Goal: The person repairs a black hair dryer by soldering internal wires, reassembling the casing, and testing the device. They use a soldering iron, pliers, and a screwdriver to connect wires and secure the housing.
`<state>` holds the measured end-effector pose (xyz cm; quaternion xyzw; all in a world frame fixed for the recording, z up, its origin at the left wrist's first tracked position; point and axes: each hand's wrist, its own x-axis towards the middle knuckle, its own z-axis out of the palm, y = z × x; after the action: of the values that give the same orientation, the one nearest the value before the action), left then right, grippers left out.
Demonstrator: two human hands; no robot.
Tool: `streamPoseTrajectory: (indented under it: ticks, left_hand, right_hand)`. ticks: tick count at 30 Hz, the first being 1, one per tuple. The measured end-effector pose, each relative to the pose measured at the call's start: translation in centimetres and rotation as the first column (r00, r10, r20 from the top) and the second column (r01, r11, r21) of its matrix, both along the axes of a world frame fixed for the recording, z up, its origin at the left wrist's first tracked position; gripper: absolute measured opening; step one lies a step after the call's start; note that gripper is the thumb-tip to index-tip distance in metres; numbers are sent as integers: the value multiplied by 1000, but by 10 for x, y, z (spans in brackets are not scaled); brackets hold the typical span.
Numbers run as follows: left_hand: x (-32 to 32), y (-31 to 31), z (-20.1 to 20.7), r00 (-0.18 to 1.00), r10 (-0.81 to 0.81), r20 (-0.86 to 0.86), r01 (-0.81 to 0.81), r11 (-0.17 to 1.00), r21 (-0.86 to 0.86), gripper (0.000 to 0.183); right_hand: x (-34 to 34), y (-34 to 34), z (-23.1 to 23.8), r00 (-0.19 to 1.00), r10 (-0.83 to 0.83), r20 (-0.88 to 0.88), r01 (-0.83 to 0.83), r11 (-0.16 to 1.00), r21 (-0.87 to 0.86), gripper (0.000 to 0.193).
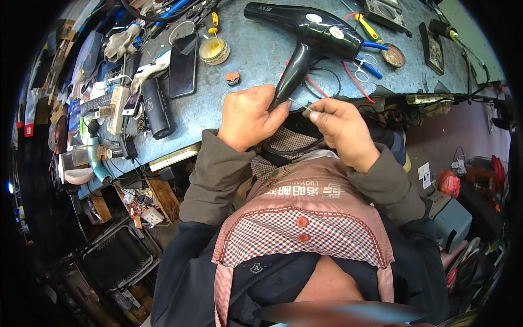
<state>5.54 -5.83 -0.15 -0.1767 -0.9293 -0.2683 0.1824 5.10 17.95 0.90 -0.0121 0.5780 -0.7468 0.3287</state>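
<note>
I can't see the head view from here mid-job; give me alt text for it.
The left hand grips a black hair dryer near its handle's end, where the right hand holds a thin metal rod. The dryer rests on a cluttered blue workbench, a small round jar to its left and scissors right of its handle.

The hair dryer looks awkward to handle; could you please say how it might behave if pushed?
The hair dryer would probably stay rigid, since its shell looks like hard plastic. That glossy surface may feel slippery. Its rounded barrel might roll, though the long handle, held near its end by the left hand, would likely check that.
</note>
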Motion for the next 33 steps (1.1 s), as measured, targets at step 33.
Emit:
streamPoseTrajectory:
  ticks: [33]
  left_hand:
    - [-107, -6, 108, 960, -278, 13, 72, 293, 953, 30]
  right_hand:
    - [-33, 33, 13, 858, -320, -402, 316, 945, -79, 10]
